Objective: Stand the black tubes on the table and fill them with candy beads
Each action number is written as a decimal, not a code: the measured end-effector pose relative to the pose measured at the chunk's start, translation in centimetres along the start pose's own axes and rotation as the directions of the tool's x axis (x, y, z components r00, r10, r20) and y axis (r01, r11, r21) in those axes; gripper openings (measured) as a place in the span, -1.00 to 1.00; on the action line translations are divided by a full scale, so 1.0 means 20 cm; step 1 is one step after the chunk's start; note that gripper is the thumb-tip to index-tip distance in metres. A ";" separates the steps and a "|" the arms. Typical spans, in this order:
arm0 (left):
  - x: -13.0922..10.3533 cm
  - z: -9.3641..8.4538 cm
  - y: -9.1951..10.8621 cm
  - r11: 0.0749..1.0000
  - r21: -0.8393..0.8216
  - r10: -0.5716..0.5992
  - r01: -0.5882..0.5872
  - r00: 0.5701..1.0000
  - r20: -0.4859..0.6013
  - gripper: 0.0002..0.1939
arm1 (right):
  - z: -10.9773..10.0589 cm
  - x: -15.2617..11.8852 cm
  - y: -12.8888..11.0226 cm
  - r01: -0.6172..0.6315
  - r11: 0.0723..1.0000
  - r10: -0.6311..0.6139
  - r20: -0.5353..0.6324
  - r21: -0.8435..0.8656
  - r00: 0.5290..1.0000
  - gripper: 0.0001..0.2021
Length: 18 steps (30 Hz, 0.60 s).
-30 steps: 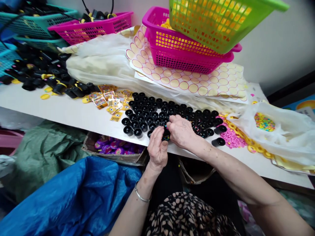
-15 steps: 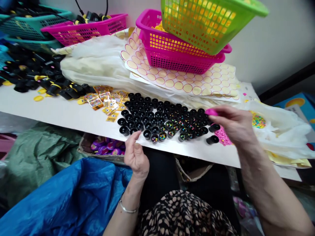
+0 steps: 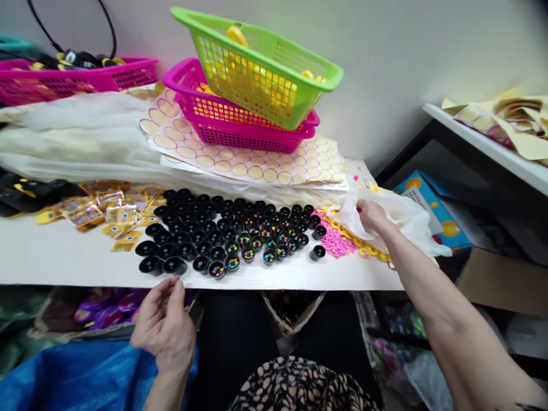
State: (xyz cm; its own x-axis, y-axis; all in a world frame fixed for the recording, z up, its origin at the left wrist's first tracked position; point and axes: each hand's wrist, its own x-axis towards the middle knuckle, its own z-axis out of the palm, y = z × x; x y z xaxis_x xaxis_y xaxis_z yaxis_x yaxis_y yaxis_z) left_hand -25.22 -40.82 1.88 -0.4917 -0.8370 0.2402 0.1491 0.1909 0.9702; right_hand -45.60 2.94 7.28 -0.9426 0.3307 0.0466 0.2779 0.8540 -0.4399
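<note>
My left hand (image 3: 165, 322) is at the table's front edge, its fingers curled and the thumb against the forefinger, with nothing visible in them. It is just below the nearest black cups (image 3: 174, 266), which stand upright in a close group; several on the right side hold small coloured candies (image 3: 232, 262). At the right, my right hand (image 3: 371, 217) reaches to a white plastic bag (image 3: 402, 220). Its fingers are closed and partly hidden by the bag; a bit of dark pink shows at the fingertips. Beside it lies a heap of pink pellets (image 3: 338, 242).
A green basket (image 3: 265, 43) of yellow pieces leans in pink baskets (image 3: 252, 140) on sheets of round stickers (image 3: 231, 165). Yellow printed packets (image 3: 122, 214) lie left. Below the table are a box of purple pieces (image 3: 107, 311) and another open box (image 3: 291, 328).
My right hand has moved from beside the cups, where it held a small pink thing, right to the plastic bag. The view has turned right. My left hand's thumb and forefinger have come together.
</note>
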 end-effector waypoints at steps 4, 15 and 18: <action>-0.01 0.00 0.00 1.000 -0.002 -0.008 0.009 0.999 0.047 -0.71 | 0.04 0.02 -0.02 0.046 0.993 -0.053 0.065 0.113 0.996 -0.94; -0.02 0.04 0.03 0.999 0.020 -0.050 0.048 0.996 0.078 -0.68 | -0.07 -0.24 0.01 0.152 0.767 -0.042 -0.189 0.623 0.981 -0.74; -0.03 0.04 0.04 0.998 0.033 -0.059 0.057 0.997 0.059 -0.70 | -0.12 -0.36 -0.08 0.174 0.659 -0.066 -0.174 0.732 0.983 -0.75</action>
State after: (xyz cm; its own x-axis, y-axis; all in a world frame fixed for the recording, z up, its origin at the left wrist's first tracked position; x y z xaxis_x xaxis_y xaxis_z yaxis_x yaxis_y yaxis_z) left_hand -25.63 -39.80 2.53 -0.5497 -0.8148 0.1843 0.0924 0.1600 0.9828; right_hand -38.80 0.11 9.79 -0.9123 0.3383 0.2306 -0.1161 0.3265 -0.9380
